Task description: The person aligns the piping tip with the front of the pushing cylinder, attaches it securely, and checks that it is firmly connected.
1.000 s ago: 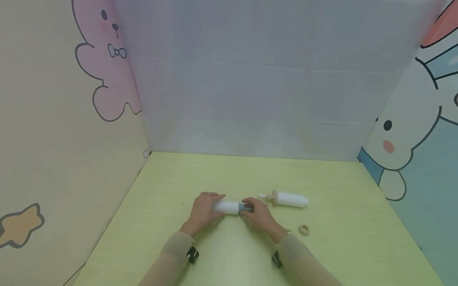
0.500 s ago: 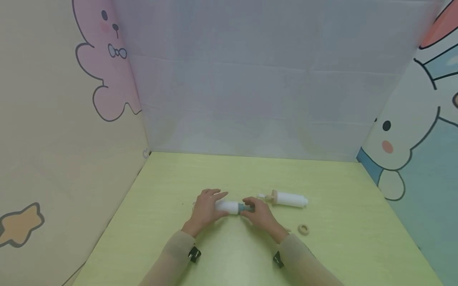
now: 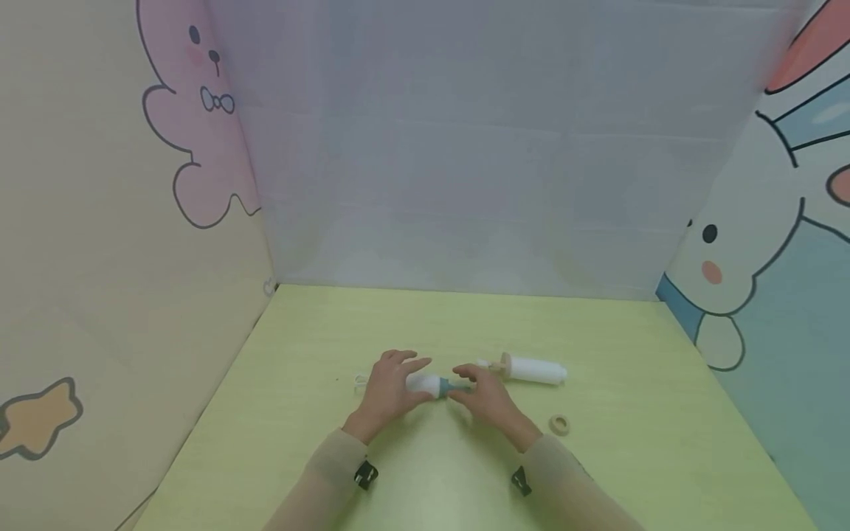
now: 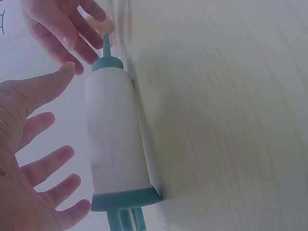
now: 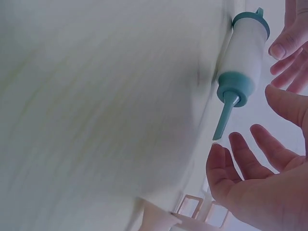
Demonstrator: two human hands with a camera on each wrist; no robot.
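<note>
White syringe-like tube [image 4: 115, 139] with teal ends lies on the pale green table [image 4: 231, 125]. Left hand [image 4: 29, 159] spread open just beside the tube body, thumb tip near the teal nozzle collar. Right hand [image 4: 57, 24] fingertips beyond the nozzle tip, contact unclear.

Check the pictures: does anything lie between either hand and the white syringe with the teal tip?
Nothing visible does. The left hand and right hand flank the syringe with open fingers; only bare table lies between.
</note>
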